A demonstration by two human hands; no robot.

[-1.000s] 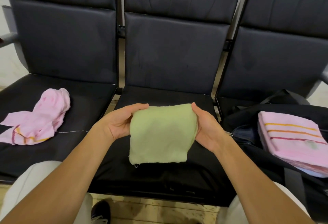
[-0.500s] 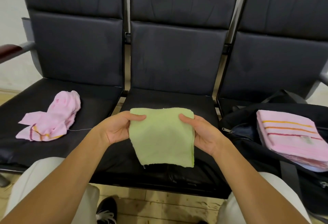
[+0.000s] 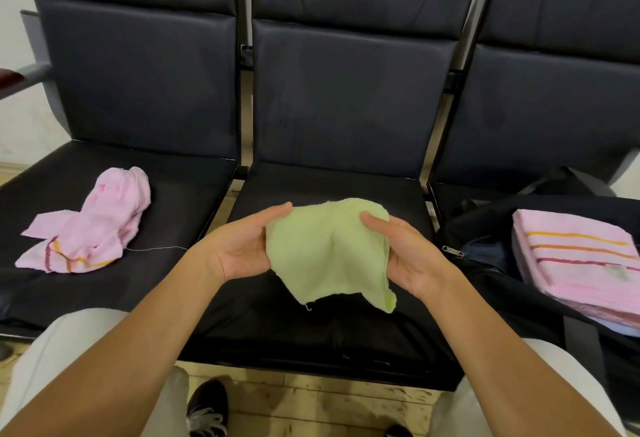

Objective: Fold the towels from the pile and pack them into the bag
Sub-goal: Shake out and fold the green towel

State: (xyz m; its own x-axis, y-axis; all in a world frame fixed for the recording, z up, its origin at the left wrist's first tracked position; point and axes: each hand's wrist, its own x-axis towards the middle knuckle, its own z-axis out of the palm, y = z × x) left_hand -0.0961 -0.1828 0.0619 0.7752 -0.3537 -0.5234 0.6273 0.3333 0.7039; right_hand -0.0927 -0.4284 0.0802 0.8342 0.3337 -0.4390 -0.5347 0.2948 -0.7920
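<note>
**Green towel held over the middle seat**

Both thumbs pinch the top edge of a green towel point(image 3: 325, 249); left hand point(image 3: 242, 246) and right hand point(image 3: 412, 256) grip its sides. Its lower edge hangs free above the bench point(image 3: 325, 332). A crumpled pink towel point(image 3: 90, 229) lies left; folded pink towels point(image 3: 581, 263) sit in the bag point(image 3: 485, 263) right.

We see soft, even indoor light with no hard shadows; faint sheen lies on the dark seat backs point(image 3: 349, 101). The wide lens bends the uprights outward toward the edges. Focus is fair throughout, with slight softness at the corners.
</note>
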